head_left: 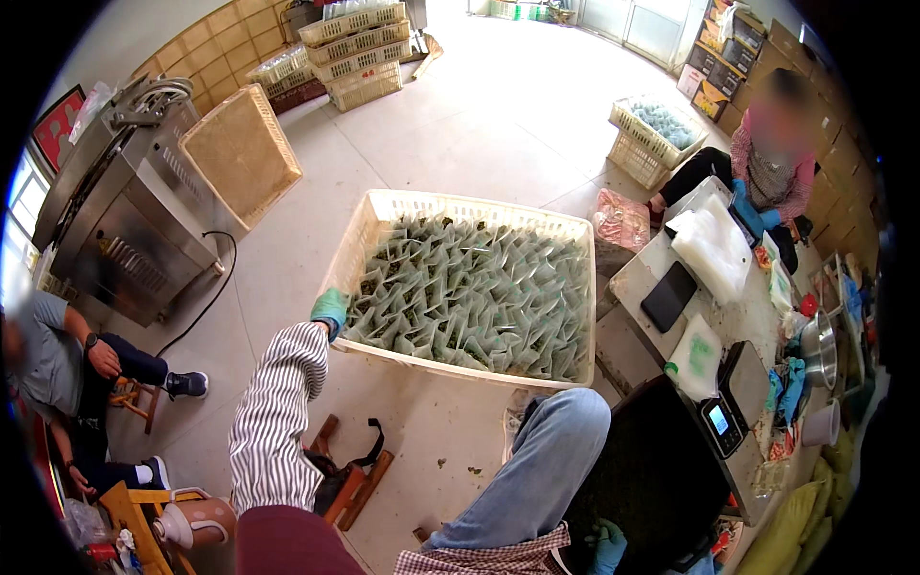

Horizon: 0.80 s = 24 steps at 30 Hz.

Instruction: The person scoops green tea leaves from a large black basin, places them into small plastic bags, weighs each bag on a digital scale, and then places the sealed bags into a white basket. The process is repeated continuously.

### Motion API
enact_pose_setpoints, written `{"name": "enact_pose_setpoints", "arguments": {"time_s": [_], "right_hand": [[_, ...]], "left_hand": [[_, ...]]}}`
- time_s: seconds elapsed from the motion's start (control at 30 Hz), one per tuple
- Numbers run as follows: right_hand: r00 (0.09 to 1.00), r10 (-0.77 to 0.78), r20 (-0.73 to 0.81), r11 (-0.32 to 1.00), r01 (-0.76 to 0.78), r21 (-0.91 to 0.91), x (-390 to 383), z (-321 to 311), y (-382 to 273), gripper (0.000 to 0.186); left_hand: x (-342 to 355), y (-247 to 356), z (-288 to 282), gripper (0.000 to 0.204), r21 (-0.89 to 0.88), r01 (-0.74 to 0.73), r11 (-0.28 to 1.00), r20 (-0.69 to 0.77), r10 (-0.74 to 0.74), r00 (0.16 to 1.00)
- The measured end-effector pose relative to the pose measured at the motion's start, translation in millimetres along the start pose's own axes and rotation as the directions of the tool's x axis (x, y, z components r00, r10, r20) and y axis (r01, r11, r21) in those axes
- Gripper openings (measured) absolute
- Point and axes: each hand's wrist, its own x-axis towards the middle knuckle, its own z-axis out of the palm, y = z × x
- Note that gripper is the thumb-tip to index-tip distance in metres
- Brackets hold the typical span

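Note:
My left hand, in a green glove, grips the near left rim of a large cream plastic crate. Inside the crate, many clear packets stand upright in rows, with dark green leafy bits in them. Down at the lower edge, my right hand, in a blue glove, lies over a large black tray beside my knee. Its fingers look apart, with nothing visible in them. The tray's dark content is too dim to make out.
A worktable on the right holds a scale, a black phone-like slab and a stack of white bags. A co-worker sits behind it. Another person sits left. Stacked crates and a steel machine stand farther off.

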Motion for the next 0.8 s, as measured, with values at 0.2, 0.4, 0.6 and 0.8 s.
{"name": "enact_pose_setpoints", "arguments": {"time_s": [0.2,0.4,0.6,0.8], "right_hand": [[0.992,0.077,-0.099,0.996,-0.080,-0.027,18.2,-4.0,28.7,0.023],[0.992,0.084,-0.099,0.996,-0.084,-0.004,15.4,0.9,15.5,0.022],[0.995,-0.011,-0.099,0.999,0.008,-0.035,18.3,11.2,13.2,0.023],[0.991,0.106,-0.081,0.994,-0.108,-0.028,16.2,5.2,11.3,0.023]], "left_hand": [[10.0,-19.4,58.4,0.025,0.017,-0.207,0.978,-0.318,0.202,0.926],[35.7,-25.9,44.2,0.029,-0.486,0.255,0.836,0.360,-0.074,0.930],[2.0,-24.7,32.8,0.035,-0.617,0.329,0.715,0.486,0.017,0.874],[-0.1,-17.4,30.2,0.031,-0.092,-0.037,0.995,-0.022,0.035,0.999]]}}
